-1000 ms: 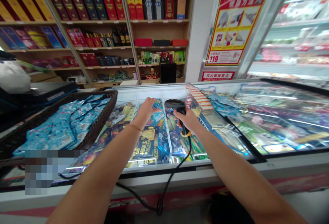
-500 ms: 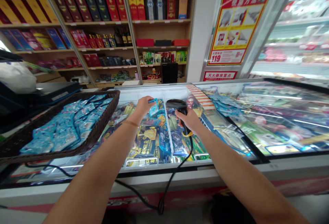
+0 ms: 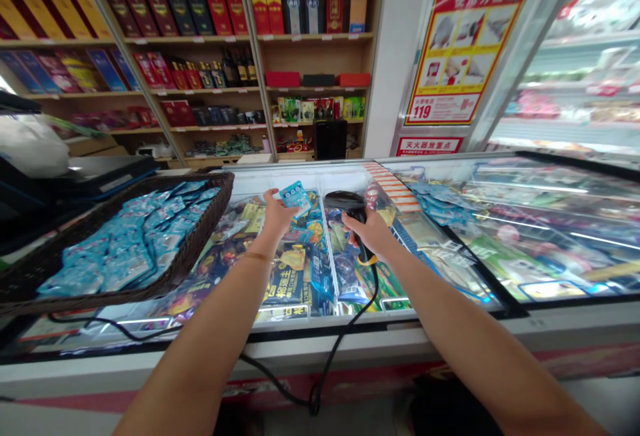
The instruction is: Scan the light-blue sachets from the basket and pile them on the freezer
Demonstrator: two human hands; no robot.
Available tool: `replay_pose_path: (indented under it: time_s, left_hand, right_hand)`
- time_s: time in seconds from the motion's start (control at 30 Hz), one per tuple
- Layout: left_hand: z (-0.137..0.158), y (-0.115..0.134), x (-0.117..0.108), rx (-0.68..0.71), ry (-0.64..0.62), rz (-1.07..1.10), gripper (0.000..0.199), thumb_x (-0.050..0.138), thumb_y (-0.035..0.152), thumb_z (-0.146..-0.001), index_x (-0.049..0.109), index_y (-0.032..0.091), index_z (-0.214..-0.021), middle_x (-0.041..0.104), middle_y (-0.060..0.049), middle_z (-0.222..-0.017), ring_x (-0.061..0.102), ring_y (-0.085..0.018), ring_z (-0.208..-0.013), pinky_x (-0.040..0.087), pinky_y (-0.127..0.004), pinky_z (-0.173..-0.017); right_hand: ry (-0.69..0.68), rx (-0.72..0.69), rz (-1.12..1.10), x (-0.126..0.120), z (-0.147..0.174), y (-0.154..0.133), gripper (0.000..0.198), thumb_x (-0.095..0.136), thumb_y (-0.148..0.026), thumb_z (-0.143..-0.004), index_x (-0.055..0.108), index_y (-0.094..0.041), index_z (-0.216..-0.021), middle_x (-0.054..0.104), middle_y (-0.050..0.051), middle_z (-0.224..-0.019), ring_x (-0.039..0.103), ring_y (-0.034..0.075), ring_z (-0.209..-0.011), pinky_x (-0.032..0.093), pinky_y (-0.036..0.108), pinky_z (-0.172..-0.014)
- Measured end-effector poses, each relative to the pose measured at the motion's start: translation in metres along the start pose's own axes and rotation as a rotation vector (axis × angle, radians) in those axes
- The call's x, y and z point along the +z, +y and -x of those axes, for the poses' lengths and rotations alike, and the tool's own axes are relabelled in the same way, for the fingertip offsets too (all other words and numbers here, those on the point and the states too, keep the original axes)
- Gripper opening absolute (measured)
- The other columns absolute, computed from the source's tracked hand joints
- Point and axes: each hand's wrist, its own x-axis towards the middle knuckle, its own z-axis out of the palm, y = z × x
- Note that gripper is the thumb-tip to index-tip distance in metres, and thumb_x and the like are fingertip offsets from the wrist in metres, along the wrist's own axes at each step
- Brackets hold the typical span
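Note:
A small blue packet [image 3: 296, 199] with white printing is in my left hand [image 3: 277, 216], gripped at its near left edge between thumb and fingers. My right hand [image 3: 371, 232] is wrapped round the handle of a black barcode scanner [image 3: 345, 202], a little to the right of the packet. The scanner's head points left, toward the packet. From the handle's yellow-ringed base a black cable [image 3: 345, 336] hangs down over the counter's front. Both hands are above the glass-topped freezer [image 3: 300, 176], which has colourful bagged goods inside.
At left, a dark wicker basket [image 3: 200, 236] holds many similar blue packets. More blue packets [image 3: 440, 201] lie on the glass at right, past an orange-striped strip [image 3: 393, 186]. Shelves [image 3: 200, 39] of boxes and bottles stand behind, beside a red-and-yellow poster [image 3: 465, 36].
My left hand has shifted slightly left and turned, and the blue packet is now tilted differently with its printed face showing more. My right hand and the scanner stay nearly where they were.

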Motion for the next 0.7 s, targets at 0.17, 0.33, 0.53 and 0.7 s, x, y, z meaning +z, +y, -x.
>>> replay_pose_path:
  time_s: [0.17, 0.33, 0.53, 0.7]
  left_hand:
    - [0.001, -0.006, -0.002, -0.087, -0.069, 0.209, 0.038, 0.083, 0.027, -0.056, 0.06, 0.017, -0.085, 0.068, -0.004, -0.074, 0.067, -0.019, -0.073, 0.051, -0.027, -0.064]
    - [0.0, -0.01, -0.003, -0.184, 0.019, 0.356, 0.043, 0.079, 0.029, -0.057, 0.055, 0.02, -0.091, 0.068, -0.001, -0.076, 0.064, -0.015, -0.066, 0.049, -0.025, -0.06]
    - [-0.004, -0.014, -0.002, -0.147, 0.007, 0.422, 0.049, 0.079, 0.03, -0.058, 0.052, 0.02, -0.097, 0.068, -0.001, -0.077, 0.062, -0.013, -0.063, 0.047, -0.022, -0.058]
    - [0.0, -0.01, -0.001, -0.116, 0.003, 0.392, 0.047, 0.078, 0.031, -0.06, 0.052, 0.02, -0.098, 0.067, 0.0, -0.073, 0.061, -0.013, -0.061, 0.045, -0.022, -0.056]
  right_hand:
    - [-0.001, -0.001, 0.025, 0.0, 0.0, 0.003, 0.026, 0.072, -0.037, -0.079, 0.058, -0.017, -0.088, 0.065, 0.001, -0.064, 0.055, 0.011, -0.04, 0.043, 0.023, -0.039]
    - [-0.008, -0.02, 0.042, 0.001, 0.004, 0.001, 0.028, 0.072, -0.039, -0.079, 0.059, -0.018, -0.093, 0.066, 0.001, -0.063, 0.055, 0.011, -0.041, 0.044, 0.024, -0.041]
    - [-0.043, -0.035, 0.122, 0.003, 0.01, -0.004, 0.026, 0.07, -0.041, -0.081, 0.058, -0.018, -0.081, 0.064, 0.001, -0.059, 0.053, 0.011, -0.04, 0.044, 0.024, -0.042]
    - [-0.063, -0.008, 0.164, 0.004, 0.011, -0.007, 0.027, 0.07, -0.042, -0.08, 0.057, -0.018, -0.078, 0.064, 0.002, -0.056, 0.054, 0.012, -0.04, 0.045, 0.025, -0.043]
